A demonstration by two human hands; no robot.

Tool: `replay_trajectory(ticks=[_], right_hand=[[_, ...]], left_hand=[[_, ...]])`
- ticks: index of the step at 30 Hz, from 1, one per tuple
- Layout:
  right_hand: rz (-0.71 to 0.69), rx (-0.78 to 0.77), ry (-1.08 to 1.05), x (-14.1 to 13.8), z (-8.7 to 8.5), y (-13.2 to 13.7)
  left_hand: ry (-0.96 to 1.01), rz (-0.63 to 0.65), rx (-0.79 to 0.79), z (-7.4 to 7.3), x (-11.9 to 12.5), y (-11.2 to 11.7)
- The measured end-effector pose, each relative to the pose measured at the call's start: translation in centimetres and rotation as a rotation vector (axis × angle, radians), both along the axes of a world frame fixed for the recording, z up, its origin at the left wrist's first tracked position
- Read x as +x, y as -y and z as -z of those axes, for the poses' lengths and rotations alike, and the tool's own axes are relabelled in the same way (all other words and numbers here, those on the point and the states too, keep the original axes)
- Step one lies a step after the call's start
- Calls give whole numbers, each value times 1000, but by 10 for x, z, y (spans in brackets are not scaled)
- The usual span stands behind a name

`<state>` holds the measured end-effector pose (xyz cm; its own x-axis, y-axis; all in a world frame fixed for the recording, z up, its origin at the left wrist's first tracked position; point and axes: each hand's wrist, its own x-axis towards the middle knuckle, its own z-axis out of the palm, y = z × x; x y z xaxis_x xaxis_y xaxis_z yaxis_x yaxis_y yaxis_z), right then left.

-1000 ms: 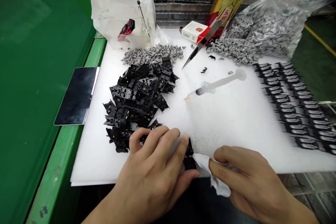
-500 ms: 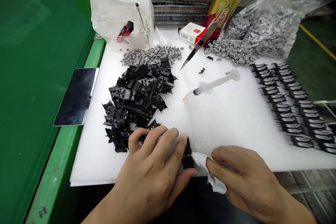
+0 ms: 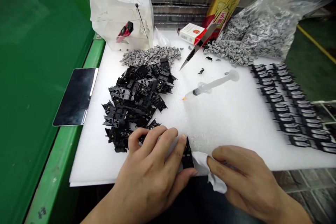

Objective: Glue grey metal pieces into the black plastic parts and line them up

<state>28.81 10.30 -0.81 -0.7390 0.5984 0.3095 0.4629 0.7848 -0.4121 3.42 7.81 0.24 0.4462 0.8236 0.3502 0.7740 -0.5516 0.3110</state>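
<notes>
Two hands worked at the near edge of a white foam sheet (image 3: 231,133) on the green surface (image 3: 60,154).
Along the sheet's far edge lay a bulging plastic bag of grey pieces (image 3: 252,38); on the sheet sat a heap of black plastic frames (image 3: 136,101), with rows of similar frames (image 3: 291,108) toward its right side and a syringe (image 3: 212,85) and craft knife (image 3: 195,47) nearer its middle. At its near edge, the left grip (image 3: 148,168) closed around one small black plastic part (image 3: 187,154), while the right grip (image 3: 248,178) pinched a white cloth (image 3: 201,162) just beside it. The part looked light, stiff and perhaps brittle, best held by its long sides.
</notes>
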Motion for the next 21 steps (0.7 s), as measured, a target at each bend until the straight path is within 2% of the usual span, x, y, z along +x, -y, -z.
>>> replay_trajectory(ticks=[8, 16, 21], right_hand=[[0, 25, 8, -5, -5, -4], [7, -21, -24, -2, -3, -1], [-3, 7, 13, -4, -3, -2]], left_hand=[[-7, -4, 0, 0, 0, 0], [-3, -6, -3, 0, 1, 0], [3, -7, 7, 1, 1, 0]])
